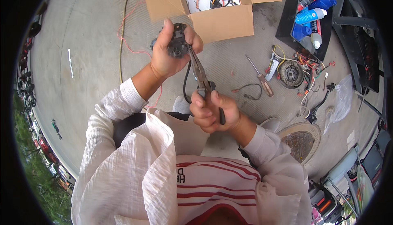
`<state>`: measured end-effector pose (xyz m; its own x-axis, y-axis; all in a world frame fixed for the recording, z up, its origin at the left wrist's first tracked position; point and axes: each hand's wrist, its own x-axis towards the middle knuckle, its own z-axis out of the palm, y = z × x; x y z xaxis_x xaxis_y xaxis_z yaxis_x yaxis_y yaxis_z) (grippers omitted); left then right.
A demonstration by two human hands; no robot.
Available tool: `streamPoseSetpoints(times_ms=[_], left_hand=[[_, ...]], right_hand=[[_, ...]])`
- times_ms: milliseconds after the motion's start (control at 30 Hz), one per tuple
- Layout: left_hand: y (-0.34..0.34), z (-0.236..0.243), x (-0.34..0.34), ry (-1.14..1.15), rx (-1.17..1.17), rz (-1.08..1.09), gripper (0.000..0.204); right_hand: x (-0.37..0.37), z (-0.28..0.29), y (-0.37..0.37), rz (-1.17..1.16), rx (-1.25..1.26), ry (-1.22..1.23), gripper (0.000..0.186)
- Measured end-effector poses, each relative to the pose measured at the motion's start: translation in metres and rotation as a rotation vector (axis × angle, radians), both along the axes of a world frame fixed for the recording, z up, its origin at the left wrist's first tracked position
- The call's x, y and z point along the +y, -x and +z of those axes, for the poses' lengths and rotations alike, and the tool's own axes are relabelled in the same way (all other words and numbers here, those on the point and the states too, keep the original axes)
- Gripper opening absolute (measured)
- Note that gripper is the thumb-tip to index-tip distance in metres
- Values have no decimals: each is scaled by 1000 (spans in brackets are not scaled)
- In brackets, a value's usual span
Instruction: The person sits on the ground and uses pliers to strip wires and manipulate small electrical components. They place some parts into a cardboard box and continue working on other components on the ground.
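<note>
My left hand [166, 53] grips a dark plastic component [178, 40], held up near the top middle, with thumb and fingers wrapped round it. My right hand [217, 112] is closed on long-nose pliers [197, 69], below and right of the component. The pliers' narrow tips reach the component's lower right side; whether they grip anything there is too small to tell. A black cable [185, 81] hangs down behind the pliers.
An open cardboard box [221, 22] with wired parts lies ahead. To the right are a black bin [286, 30] of bottles, a screwdriver [265, 83], a round hub [291, 74] among wires, a plastic bag [339, 102] and a manhole cover [297, 145]. A hose [120, 61] and red wire lie left.
</note>
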<state>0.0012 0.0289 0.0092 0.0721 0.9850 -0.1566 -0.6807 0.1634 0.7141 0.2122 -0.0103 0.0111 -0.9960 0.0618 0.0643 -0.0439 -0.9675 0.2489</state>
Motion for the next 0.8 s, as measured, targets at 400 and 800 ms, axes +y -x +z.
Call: streamPoseSetpoints(times_ms=[400,800], left_hand=[[-12,30,27,100,6,153,63],[18,18,21,394,-256,311,62]], right_hand=[[20,-1,18,-161,49,-149,47],[62,13,-12,-199,-576,-930,41]])
